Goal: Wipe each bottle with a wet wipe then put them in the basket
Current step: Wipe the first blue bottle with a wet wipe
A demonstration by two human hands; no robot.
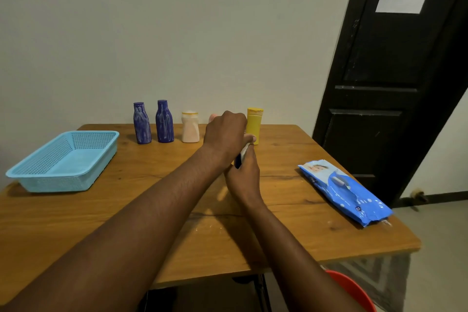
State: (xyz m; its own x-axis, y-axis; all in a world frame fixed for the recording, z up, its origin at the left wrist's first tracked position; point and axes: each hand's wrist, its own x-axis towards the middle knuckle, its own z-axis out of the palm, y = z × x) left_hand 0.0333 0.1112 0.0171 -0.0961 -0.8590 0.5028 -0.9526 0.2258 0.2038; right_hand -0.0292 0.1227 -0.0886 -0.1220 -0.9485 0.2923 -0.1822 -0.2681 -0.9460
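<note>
Head: left hand (225, 134), right hand (244, 178) grip blue bottle (238, 162), wipe (244, 150); yellow bottle (254, 124) just behind

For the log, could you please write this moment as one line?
left hand: white wet wipe; right hand: dark blue plastic bottle; light blue plastic basket: empty

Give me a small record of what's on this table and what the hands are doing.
basket: light blue, left, holds nothing
standing at back: two blue bottles, pale bottle, yellow bottle
right hand: grips held bottle, dark blue
left hand: grips white wipe against it
wipes pack: right, lying flat
</note>
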